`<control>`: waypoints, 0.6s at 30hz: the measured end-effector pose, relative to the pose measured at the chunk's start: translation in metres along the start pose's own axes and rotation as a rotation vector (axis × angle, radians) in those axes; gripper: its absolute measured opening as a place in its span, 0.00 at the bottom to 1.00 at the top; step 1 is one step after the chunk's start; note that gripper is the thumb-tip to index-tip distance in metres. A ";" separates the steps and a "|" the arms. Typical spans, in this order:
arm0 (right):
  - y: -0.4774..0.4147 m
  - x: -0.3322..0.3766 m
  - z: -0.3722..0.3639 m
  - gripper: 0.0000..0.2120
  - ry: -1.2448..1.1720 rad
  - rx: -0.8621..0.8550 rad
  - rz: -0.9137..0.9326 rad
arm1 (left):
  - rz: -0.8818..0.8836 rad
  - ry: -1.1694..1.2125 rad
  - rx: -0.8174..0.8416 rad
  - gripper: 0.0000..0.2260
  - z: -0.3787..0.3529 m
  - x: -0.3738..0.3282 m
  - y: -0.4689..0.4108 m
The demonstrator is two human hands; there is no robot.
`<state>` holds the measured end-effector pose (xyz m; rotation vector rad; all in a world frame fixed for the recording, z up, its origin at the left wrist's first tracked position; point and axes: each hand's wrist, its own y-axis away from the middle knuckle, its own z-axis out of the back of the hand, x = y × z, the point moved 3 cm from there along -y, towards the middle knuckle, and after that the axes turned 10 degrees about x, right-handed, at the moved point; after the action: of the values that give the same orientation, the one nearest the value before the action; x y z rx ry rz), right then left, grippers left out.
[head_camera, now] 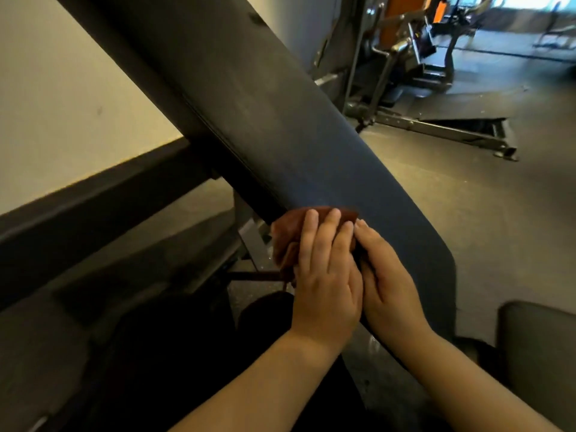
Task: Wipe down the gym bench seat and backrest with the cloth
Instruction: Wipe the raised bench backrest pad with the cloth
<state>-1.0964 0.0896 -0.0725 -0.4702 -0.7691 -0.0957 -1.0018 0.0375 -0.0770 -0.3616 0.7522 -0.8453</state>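
Your two hands lie side by side, touching. Your left hand (324,275) presses flat, fingers straight, on the one brown cloth (288,235). Your right hand (389,285) lies flat beside it on the one backrest (280,135). The cloth overhangs the backrest's left edge. Bare pad extends upward and rightward.

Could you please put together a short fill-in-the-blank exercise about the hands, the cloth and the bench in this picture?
1. The reddish-brown thing under the left hand is the ____.
2. It is pressed against the bench's sloping ____, not the seat.
3. The right hand lies beside the left one with its fingers ____, not curled.

Missing words: cloth; backrest; straight.
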 end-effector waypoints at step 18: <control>-0.065 0.070 -0.007 0.22 0.182 0.322 0.068 | -0.022 -0.310 0.074 0.19 0.135 0.082 -0.108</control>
<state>-1.0574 0.0343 -0.0042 -0.1778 -0.5752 0.0482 -0.9265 -0.0941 0.0401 -0.4236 0.4287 -0.8127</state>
